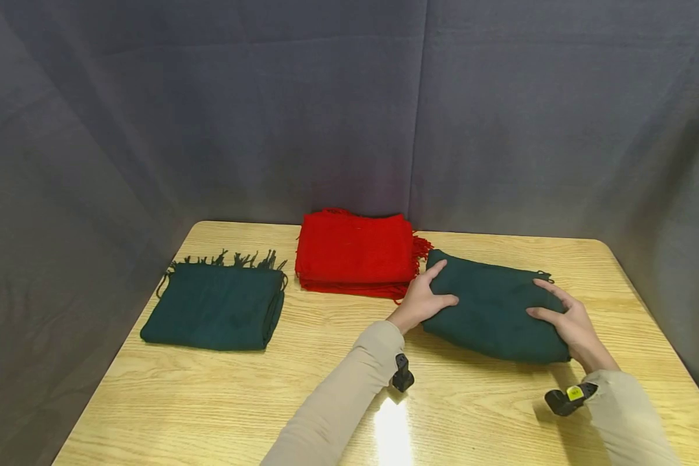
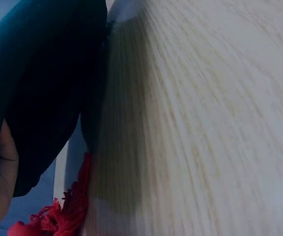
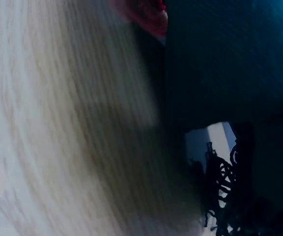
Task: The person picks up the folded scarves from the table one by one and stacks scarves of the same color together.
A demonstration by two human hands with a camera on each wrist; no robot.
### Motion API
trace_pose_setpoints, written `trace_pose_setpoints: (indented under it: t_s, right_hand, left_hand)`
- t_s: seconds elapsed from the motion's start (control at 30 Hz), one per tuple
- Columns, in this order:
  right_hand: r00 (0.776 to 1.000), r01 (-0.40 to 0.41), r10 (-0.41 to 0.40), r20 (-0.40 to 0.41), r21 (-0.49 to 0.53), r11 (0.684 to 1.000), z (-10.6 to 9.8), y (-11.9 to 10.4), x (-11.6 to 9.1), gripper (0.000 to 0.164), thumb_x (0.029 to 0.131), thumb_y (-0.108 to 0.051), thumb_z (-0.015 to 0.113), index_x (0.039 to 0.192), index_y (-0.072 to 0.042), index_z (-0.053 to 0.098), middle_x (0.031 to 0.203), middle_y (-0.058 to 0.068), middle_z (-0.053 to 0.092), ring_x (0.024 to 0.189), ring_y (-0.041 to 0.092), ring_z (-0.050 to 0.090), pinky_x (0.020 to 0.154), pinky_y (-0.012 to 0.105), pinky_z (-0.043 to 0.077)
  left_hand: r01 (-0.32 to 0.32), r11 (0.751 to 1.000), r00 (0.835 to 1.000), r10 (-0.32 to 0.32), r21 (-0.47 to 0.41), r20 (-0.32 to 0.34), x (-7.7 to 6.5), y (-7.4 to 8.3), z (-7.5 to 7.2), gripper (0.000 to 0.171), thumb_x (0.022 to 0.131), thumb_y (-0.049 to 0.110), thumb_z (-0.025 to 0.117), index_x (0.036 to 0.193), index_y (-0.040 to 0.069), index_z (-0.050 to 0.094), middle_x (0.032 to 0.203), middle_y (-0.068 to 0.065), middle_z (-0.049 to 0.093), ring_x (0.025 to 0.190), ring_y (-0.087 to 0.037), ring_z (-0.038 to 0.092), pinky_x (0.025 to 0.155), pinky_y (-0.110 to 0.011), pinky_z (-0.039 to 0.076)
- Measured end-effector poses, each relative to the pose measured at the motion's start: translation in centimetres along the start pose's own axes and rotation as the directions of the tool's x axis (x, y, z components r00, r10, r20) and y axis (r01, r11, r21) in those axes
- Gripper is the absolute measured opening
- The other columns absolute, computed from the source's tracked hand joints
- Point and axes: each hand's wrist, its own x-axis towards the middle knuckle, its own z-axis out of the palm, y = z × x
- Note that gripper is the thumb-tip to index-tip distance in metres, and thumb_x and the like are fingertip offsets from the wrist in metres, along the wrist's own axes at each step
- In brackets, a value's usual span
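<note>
A folded dark green scarf (image 1: 495, 307) lies between both hands on the right side of the table. My left hand (image 1: 422, 301) grips its left end, thumb and a finger spread over the top. At the opposite end my right hand (image 1: 571, 323) holds on in the same manner. In the left wrist view, the scarf (image 2: 48, 83) hangs tilted beside the tabletop, with part of the left hand (image 2: 1, 177) on it. Dark fringe (image 3: 222, 182) dangles under the scarf in the right wrist view. The other fingers are hidden beneath the cloth.
A folded red scarf (image 1: 355, 249) lies at the back middle, its right-hand fringe close to the left hand. Another folded dark green scarf (image 1: 215, 307) is at the left, fringe toward the back. Grey cloth (image 1: 326, 116) surrounds the wooden table (image 1: 210, 401).
</note>
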Motion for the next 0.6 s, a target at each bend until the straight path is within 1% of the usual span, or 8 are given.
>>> trace_pose_setpoints:
  t_s: [0.07, 0.1, 0.2, 0.27, 0.33, 0.43, 0.6]
  right_hand:
    - [1.0, 0.008, -0.009, -0.008, -0.037, 0.999, 0.0, -0.3, -0.1, 0.058, 0.086, -0.01, 0.062, 0.139, -0.02, 0.039, 0.108, -0.021, 0.047, 0.086, -0.005, 0.056, 0.068, 0.018, 0.048]
    - [1.0, 0.01, -0.01, -0.01, -0.039, 0.999, 0.0, -0.4, -0.2, 0.058, 0.086, -0.011, 0.062, 0.139, -0.02, 0.039, 0.109, -0.02, 0.046, 0.087, -0.005, 0.055, 0.068, 0.017, 0.048]
    - [1.0, 0.01, -0.01, -0.011, -0.001, 1.0, 0.1, -0.9, -0.3, 0.058, 0.086, -0.01, 0.062, 0.139, -0.02, 0.039, 0.11, -0.02, 0.046, 0.087, -0.006, 0.056, 0.069, 0.016, 0.047]
    - [1.0, 0.004, -0.004, -0.007, 0.062, 0.998, 0.1, -1.1, -0.4, 0.058, 0.086, -0.007, 0.062, 0.138, -0.02, 0.041, 0.108, -0.018, 0.05, 0.086, -0.004, 0.058, 0.067, 0.017, 0.049]
    - [1.0, 0.003, -0.003, -0.002, 0.1, 0.995, 0.2, -1.4, -0.6, 0.057, 0.086, -0.006, 0.062, 0.137, -0.021, 0.042, 0.107, -0.018, 0.051, 0.085, -0.003, 0.059, 0.067, 0.018, 0.049]
    - [1.0, -0.003, 0.003, 0.002, 0.141, 0.99, 0.3, -1.8, -0.8, 0.056, 0.086, -0.003, 0.06, 0.136, -0.022, 0.043, 0.107, -0.018, 0.051, 0.085, -0.002, 0.059, 0.066, 0.019, 0.05]
    - [1.0, 0.002, -0.001, -0.005, 0.173, 0.985, 0.5, -2.2, -1.2, 0.056, 0.085, -0.003, 0.061, 0.135, -0.023, 0.045, 0.105, -0.019, 0.055, 0.083, 0.0, 0.061, 0.064, 0.02, 0.051]
  left_hand:
    - [-0.003, 1.0, 1.0, 0.003, -0.004, -0.007, -0.1, 0.2, -0.1, 0.072, 0.076, 0.01, 0.071, 0.139, 0.021, 0.039, 0.139, 0.003, 0.039, 0.122, -0.015, 0.04, 0.096, -0.032, 0.036]
    - [-0.007, 1.0, 1.0, 0.007, -0.006, -0.01, -0.1, 0.3, -0.1, 0.072, 0.075, 0.01, 0.071, 0.139, 0.021, 0.039, 0.138, 0.003, 0.04, 0.121, -0.015, 0.041, 0.096, -0.032, 0.037]
    - [-0.018, 1.0, 1.0, 0.017, -0.012, -0.014, -0.1, 0.5, -0.2, 0.072, 0.075, 0.01, 0.071, 0.139, 0.021, 0.039, 0.138, 0.003, 0.041, 0.12, -0.014, 0.042, 0.096, -0.032, 0.036]
    - [-0.028, 1.0, 1.0, 0.028, -0.015, -0.012, -0.2, 0.7, -0.3, 0.072, 0.075, 0.01, 0.071, 0.139, 0.021, 0.039, 0.138, 0.003, 0.04, 0.12, -0.014, 0.041, 0.096, -0.032, 0.036]
    - [-0.034, 0.999, 0.999, 0.034, -0.014, -0.012, -0.3, 0.8, -0.4, 0.072, 0.075, 0.01, 0.071, 0.139, 0.021, 0.04, 0.138, 0.004, 0.04, 0.12, -0.014, 0.041, 0.097, -0.033, 0.036]
    - [-0.046, 0.999, 0.999, 0.046, -0.017, -0.013, -0.6, 1.1, -0.6, 0.071, 0.075, 0.01, 0.071, 0.138, 0.021, 0.04, 0.137, 0.004, 0.042, 0.12, -0.013, 0.041, 0.097, -0.032, 0.036]
    - [-0.064, 0.997, 0.998, 0.064, -0.031, -0.004, -1.1, 1.7, -0.9, 0.072, 0.075, 0.01, 0.071, 0.139, 0.023, 0.04, 0.137, 0.004, 0.042, 0.12, -0.013, 0.041, 0.097, -0.032, 0.036]
